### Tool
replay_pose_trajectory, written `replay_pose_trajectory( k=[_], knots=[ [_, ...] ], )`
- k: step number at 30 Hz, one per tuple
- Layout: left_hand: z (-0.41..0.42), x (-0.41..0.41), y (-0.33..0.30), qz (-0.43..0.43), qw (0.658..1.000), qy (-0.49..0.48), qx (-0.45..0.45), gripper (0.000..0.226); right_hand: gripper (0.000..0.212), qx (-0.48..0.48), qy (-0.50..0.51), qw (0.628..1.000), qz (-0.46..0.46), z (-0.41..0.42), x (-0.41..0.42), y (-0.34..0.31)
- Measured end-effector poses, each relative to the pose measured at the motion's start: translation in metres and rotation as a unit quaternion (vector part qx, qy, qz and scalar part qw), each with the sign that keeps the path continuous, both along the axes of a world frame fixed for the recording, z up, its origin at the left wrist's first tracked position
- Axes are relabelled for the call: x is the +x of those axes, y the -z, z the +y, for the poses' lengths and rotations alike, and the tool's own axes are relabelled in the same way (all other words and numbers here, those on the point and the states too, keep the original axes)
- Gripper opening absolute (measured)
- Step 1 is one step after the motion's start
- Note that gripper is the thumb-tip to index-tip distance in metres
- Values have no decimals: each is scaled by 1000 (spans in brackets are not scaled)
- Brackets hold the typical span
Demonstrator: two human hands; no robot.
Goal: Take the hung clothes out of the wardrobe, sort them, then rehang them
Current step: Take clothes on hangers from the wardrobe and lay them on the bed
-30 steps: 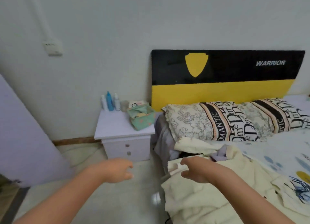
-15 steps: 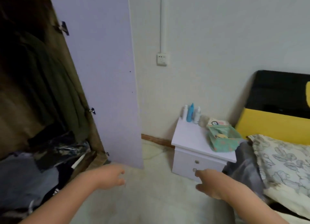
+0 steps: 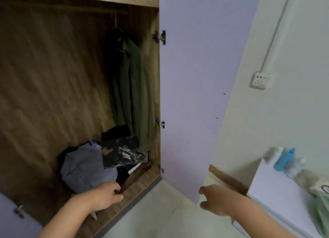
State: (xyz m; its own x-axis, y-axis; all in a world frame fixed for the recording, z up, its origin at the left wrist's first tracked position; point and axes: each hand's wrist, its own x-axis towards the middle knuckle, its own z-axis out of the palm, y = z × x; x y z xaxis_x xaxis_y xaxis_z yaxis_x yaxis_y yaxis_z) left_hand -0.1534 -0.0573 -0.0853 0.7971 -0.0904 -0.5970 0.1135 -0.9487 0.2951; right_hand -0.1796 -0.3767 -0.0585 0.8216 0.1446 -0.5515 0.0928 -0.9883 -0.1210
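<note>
The open wardrobe fills the left of the view, its inside wood-grained. An olive green garment hangs on a hanger at the right end of the rail, with a dark garment beside it. On the wardrobe floor lies a heap: a grey garment and a dark item in clear plastic. My left hand hovers low in front of the heap, fingers loosely curled, holding nothing. My right hand reaches forward below the door's lower edge, also empty.
The lilac wardrobe door stands open between the wardrobe and the wall. A white bedside table at the right carries bottles. A wall socket sits above it. Pale floor tiles lie below.
The view has swung left from the bed and bedside table to face the open wardrobe. Both hands stay stretched out and empty, now close to the wardrobe floor.
</note>
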Motion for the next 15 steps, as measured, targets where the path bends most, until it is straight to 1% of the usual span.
replay_pose_trajectory(
  k=[2, 4, 6, 9, 12, 15],
  knots=[
    [12, 9, 6, -2, 1000, -21, 15, 42, 48, 6, -32, 999, 4, 14, 36, -3],
    [21, 22, 12, 4, 998, -53, 14, 41, 49, 11, -65, 998, 7, 24, 74, -7],
    [26, 40, 10, 2, 997, -80, 7, 34, 49, 14, -95, 995, 0, 30, 113, -14],
    [25, 70, 1, -6, 993, -116, -11, 37, 48, 12, -129, 991, -14, 36, 166, -27],
    [22, 98, -6, -17, 990, -139, -28, 39, 48, 26, -148, 987, -50, 44, 210, -44],
    [23, 125, -14, -36, 984, -164, -55, 40, 41, 56, -165, 981, -89, 58, 247, -63]
  ],
)
